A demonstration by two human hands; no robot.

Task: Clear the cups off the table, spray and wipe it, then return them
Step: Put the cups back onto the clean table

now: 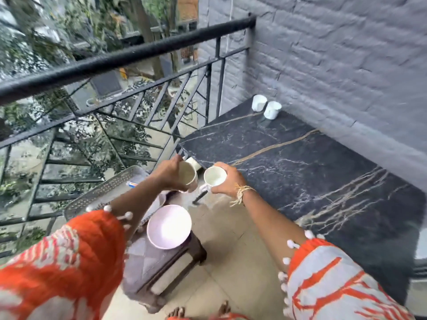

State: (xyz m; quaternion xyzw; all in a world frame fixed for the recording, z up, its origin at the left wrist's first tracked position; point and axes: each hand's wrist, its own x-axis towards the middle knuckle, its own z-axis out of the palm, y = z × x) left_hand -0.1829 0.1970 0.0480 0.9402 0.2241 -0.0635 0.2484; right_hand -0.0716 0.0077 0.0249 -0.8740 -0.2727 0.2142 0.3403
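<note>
Orange-patterned sleeves (69, 262) lead to the left hand (169, 173), curled round a beige ceramic cup (188, 175), and the right hand (227, 179), gripping a white handled mug (214, 179), both beyond the black marble table's (300, 169) edge, probably for carrying, while two white cups (265, 107) stand far ahead.

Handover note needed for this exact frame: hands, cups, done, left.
Left hand grips a cup; right hand grips a white cup. Both are held off the near corner of the dark marble table. Two white cups stand at its far end by the wall. A pink bowl sits on the stool.
Done: cannot tell whether wiping has happened.
Left: depends on that; no spray or cloth identifiable.
</note>
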